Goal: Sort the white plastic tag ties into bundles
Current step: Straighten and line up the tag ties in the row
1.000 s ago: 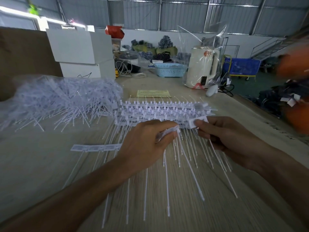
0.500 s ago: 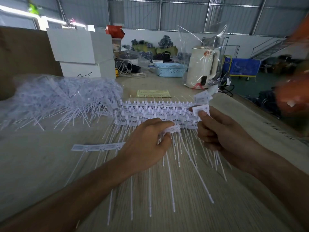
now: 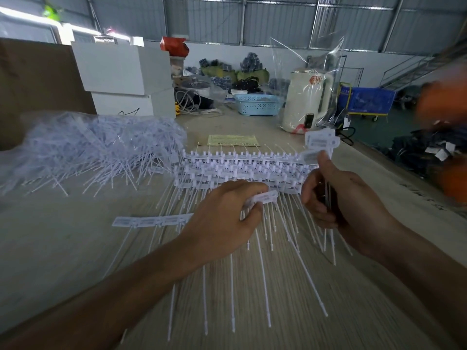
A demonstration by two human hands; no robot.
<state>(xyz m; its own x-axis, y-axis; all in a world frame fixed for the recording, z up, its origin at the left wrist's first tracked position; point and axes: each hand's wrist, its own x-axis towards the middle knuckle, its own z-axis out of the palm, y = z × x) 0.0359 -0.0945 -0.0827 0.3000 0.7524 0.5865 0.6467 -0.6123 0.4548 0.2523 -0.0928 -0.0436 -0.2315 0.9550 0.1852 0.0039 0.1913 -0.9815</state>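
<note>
- Between your two hands, your left hand (image 3: 227, 218) pinches the flat head of a strip of white tag ties (image 3: 265, 198), thumb and fingers (image 3: 255, 207) closed on it, tails hanging toward 6 o'clock.
- Your right hand (image 3: 336, 198) is curled round a few tie stems, thumb up, lifting their tag heads (image 3: 319, 142) toward 1 o'clock.
- Just past both hands at 12 o'clock, the stacked rows of ties (image 3: 240, 170) lie on the bench (image 3: 63, 248), tails fanned toward you.
- At 9 o'clock of your left hand, a short strip of tags (image 3: 151, 221) lies flat.
- Toward 10 o'clock, a loose heap of ties (image 3: 96, 147) sits on the bench.
- Beyond the rows at 12 o'clock lies a yellow slip (image 3: 232, 140).
</note>
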